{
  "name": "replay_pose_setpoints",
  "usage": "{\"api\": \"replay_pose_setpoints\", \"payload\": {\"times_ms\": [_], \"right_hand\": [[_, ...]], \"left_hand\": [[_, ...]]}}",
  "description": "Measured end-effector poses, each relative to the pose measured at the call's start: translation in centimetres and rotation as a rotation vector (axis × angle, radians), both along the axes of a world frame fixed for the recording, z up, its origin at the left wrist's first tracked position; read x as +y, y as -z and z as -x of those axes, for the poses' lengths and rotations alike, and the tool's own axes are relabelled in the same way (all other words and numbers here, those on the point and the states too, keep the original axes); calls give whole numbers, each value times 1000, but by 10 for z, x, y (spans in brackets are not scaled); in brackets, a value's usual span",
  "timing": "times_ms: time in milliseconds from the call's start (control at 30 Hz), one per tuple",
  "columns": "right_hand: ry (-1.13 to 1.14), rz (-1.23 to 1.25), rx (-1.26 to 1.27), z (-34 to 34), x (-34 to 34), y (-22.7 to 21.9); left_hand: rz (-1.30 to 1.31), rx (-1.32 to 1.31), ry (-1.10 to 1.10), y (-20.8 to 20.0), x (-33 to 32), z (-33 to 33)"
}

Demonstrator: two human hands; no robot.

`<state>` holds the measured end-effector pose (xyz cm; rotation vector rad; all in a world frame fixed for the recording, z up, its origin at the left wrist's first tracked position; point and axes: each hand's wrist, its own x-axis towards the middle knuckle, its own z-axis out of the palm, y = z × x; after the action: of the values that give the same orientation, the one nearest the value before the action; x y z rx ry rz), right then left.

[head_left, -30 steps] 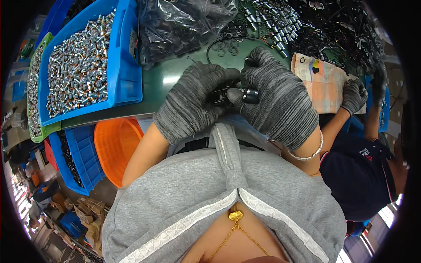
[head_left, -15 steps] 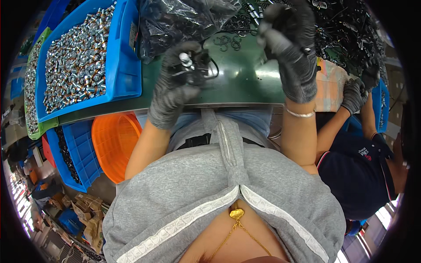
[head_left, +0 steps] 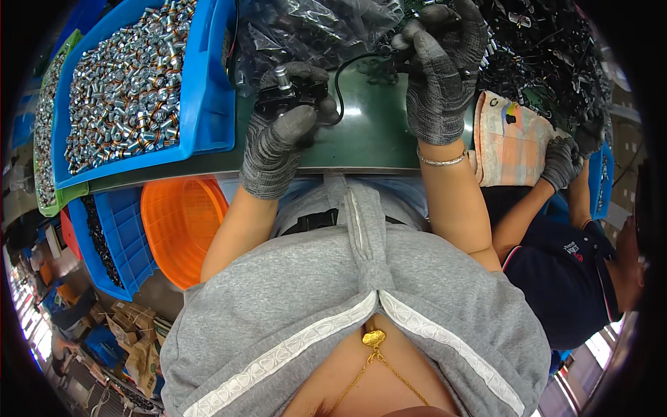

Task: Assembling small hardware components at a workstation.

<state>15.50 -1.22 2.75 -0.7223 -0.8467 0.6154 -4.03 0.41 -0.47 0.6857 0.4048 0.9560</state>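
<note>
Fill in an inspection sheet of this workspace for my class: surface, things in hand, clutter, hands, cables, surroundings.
Surface: green table top, glossy, reflecting light.
Things in hand: black part with an upright metal post.
Clutter: clear plastic bag, heap of black parts, folded cloth.
Hands: gloved left hand grips the black part; gloved right hand is raised, its grip unclear.
Cables: one black cable curves between the hands.
Surroundings: blue bin of metal fittings, orange tub below the table edge, co-worker at right.
</note>
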Motion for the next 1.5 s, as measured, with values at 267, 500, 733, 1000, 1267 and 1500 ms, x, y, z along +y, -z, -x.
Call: {"api": "replay_pose_setpoints", "payload": {"times_ms": [267,500,733,1000,1267,1500], "right_hand": [[76,14,-35,3,2,2],[56,16,-37,0,1,4],[29,-6,-21,1,2,6],[-5,-5,-100,-2,1,12],[-338,-196,47,-7,1,-57],[-558,-341,171,-2,0,-55]], "left_hand": [[-64,151,-203,6,-2,-1],[-65,142,-205,7,-2,-2],[-204,178,-185,11,0,0],[-84,167,-210,1,-2,-5],[-409,376,-157,2,-18,-15],[-563,503,-79,-3,-18,-13]]}}
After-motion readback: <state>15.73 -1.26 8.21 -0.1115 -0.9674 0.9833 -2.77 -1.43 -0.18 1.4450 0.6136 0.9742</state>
